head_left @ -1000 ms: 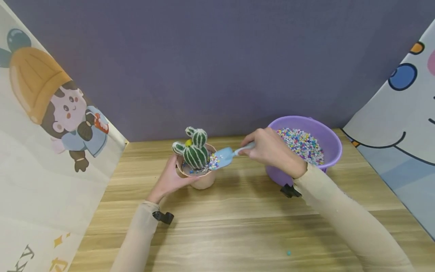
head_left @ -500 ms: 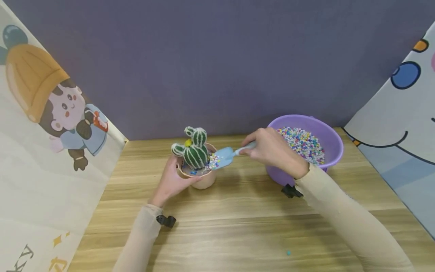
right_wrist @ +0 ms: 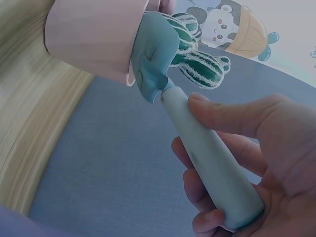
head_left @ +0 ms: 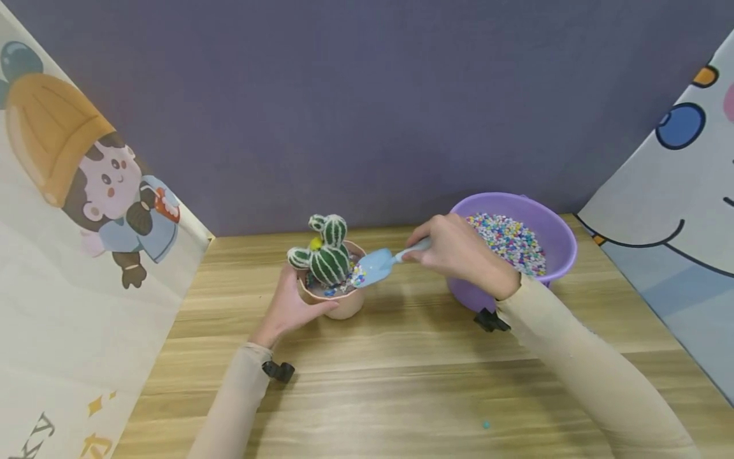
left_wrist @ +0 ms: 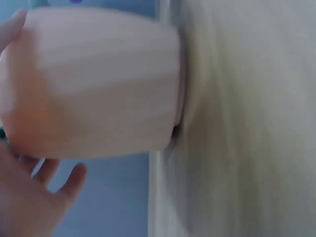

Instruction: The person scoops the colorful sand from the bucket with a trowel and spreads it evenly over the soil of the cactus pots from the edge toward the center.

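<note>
A green cactus with white stripes (head_left: 329,264) stands in a pale pink flower pot (head_left: 346,308). My left hand (head_left: 285,312) grips the pot from the left, with the thumb across its near side. In the left wrist view, the pot (left_wrist: 98,84) lies between my thumb and fingers. My right hand (head_left: 455,252) holds a light blue hand trowel (head_left: 378,264) by its handle. The blade tilts over the pot's right rim, with colourful beads (head_left: 358,275) at its tip beside the cactus. In the right wrist view, my thumb and fingers wrap the trowel handle (right_wrist: 207,153).
A purple bucket (head_left: 559,245) of multicoloured beads (head_left: 510,245) stands at the right, partly behind my right hand. One small teal bead (head_left: 486,424) lies on the wooden table (head_left: 367,395). A dark wall (head_left: 367,115) rises behind, with printed panels at both sides.
Both hands keep their grips and places. The trowel's beaded tip sits very slightly further left over the pot, and the cactus has shifted slightly left. The head view has moved a little.
</note>
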`<state>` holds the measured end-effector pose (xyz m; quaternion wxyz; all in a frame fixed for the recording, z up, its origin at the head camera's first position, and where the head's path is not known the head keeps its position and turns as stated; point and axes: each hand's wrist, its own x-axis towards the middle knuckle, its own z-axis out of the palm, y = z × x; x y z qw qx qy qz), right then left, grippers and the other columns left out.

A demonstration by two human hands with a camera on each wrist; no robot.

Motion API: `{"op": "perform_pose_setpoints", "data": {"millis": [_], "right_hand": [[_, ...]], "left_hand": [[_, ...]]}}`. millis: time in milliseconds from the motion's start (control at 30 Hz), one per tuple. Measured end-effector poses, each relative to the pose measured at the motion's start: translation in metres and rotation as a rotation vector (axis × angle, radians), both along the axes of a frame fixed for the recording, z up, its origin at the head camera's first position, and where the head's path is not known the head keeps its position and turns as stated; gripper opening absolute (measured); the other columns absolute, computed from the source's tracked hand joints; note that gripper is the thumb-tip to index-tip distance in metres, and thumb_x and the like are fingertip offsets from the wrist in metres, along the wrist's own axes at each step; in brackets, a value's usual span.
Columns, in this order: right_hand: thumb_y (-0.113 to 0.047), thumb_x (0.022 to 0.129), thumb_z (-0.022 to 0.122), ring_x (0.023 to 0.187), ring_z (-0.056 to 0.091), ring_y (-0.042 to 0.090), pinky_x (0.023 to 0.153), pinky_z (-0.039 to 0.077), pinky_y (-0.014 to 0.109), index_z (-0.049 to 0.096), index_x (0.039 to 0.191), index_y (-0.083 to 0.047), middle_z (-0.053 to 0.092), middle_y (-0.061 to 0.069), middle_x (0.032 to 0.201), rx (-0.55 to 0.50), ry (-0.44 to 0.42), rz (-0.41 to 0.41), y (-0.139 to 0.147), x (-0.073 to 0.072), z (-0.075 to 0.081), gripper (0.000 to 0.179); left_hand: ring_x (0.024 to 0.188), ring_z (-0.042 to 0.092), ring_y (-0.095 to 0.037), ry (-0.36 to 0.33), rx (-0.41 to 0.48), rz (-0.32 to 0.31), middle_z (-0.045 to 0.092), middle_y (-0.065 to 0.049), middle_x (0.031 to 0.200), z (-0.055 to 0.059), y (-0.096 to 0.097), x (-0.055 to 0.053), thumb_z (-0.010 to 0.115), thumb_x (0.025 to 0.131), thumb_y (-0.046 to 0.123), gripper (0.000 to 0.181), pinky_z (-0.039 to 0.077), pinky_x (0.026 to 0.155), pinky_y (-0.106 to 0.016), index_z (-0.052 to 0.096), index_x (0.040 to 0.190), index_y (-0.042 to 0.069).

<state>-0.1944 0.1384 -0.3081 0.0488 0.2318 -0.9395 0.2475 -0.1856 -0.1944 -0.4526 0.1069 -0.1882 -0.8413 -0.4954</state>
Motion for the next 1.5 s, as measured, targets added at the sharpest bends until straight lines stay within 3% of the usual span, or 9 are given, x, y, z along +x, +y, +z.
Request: {"op": "perform_pose_setpoints", "data": {"millis": [167,333,500,633,800,933,1033,1233,1500], "right_hand": [[-0.029,0.085,0.091,0.051,0.045,0.009,0.049,0.036,0.028,0.088,0.094,-0.018,0.081,-0.004,0.082,0.001,-0.014,0.003,0.0,0.0,-0.001,0.015],[-0.029,0.085,0.09,0.051,0.044,0.008,0.049,0.036,0.028,0.088,0.095,-0.018,0.081,-0.005,0.08,-0.004,-0.022,0.005,0.0,0.0,-0.002,0.014],[-0.028,0.085,0.09,0.052,0.047,0.008,0.05,0.038,0.028,0.088,0.094,-0.017,0.081,-0.004,0.083,-0.001,-0.019,0.013,0.0,0.0,-0.002,0.014],[-0.027,0.085,0.09,0.052,0.048,0.008,0.05,0.04,0.028,0.088,0.094,-0.016,0.081,-0.004,0.083,-0.008,-0.029,0.019,-0.001,0.001,-0.002,0.015],[-0.027,0.085,0.09,0.051,0.047,0.007,0.049,0.039,0.027,0.088,0.094,-0.016,0.079,-0.005,0.078,-0.012,-0.039,0.031,0.0,0.001,-0.003,0.014],[-0.026,0.085,0.09,0.051,0.044,0.007,0.049,0.036,0.027,0.088,0.094,-0.016,0.077,-0.006,0.073,-0.016,-0.035,0.028,0.002,0.001,-0.003,0.014],[-0.026,0.085,0.09,0.05,0.044,0.007,0.048,0.036,0.027,0.088,0.094,-0.016,0.077,-0.006,0.073,-0.015,-0.037,0.025,0.003,0.001,-0.003,0.014],[-0.03,0.085,0.091,0.053,0.05,0.006,0.053,0.043,0.027,0.088,0.093,-0.017,0.081,-0.006,0.08,-0.004,-0.057,0.037,-0.004,0.009,-0.002,0.016],[-0.026,0.086,0.089,0.053,0.051,0.008,0.051,0.044,0.028,0.087,0.094,-0.017,0.08,-0.007,0.084,-0.016,-0.075,0.028,-0.011,0.019,0.003,0.012]], "left_hand": [[0.139,0.055,-0.023,-0.028,-0.007,-0.081,0.059,0.0,0.15,0.0,-0.007,-0.005,0.104,0.064,0.027,0.109,0.04,0.125,-0.053,0.046,0.156,0.027],[0.136,0.06,-0.017,-0.015,0.063,-0.094,0.062,0.007,0.147,0.0,0.0,-0.005,0.106,0.062,0.023,0.108,0.045,0.123,-0.043,0.05,0.154,0.033],[0.133,0.058,-0.019,0.017,0.006,0.043,0.059,0.002,0.146,-0.001,0.008,0.003,0.108,0.056,0.037,0.113,0.042,0.123,-0.046,0.049,0.153,0.027],[0.139,0.049,-0.029,0.02,-0.057,0.128,0.049,-0.012,0.154,-0.003,0.01,0.008,0.107,0.054,0.043,0.126,0.037,0.124,-0.055,0.043,0.158,0.015],[0.153,0.036,-0.043,-0.077,-0.067,0.052,0.028,-0.022,0.168,0.0,-0.005,0.012,0.103,0.063,0.029,0.132,0.028,0.128,-0.068,0.024,0.167,0.01],[0.154,0.039,-0.042,-0.103,-0.089,-0.056,0.037,-0.017,0.169,0.004,-0.016,0.006,0.1,0.07,0.026,0.122,0.027,0.128,-0.068,0.028,0.167,0.015],[0.152,0.044,-0.038,-0.105,-0.076,-0.083,0.045,-0.013,0.166,0.005,-0.016,0.003,0.1,0.071,0.027,0.116,0.028,0.129,-0.066,0.034,0.166,0.017],[0.152,0.041,-0.037,-0.132,-0.106,0.045,0.04,-0.013,0.167,0.005,-0.005,0.011,0.103,0.064,0.04,0.127,0.031,0.127,-0.067,0.032,0.166,0.014],[0.144,0.042,-0.032,-0.082,-0.206,0.248,0.036,-0.015,0.16,0.007,0.022,0.023,0.101,0.057,0.059,0.133,0.043,0.121,-0.058,0.036,0.165,0.015]]}}
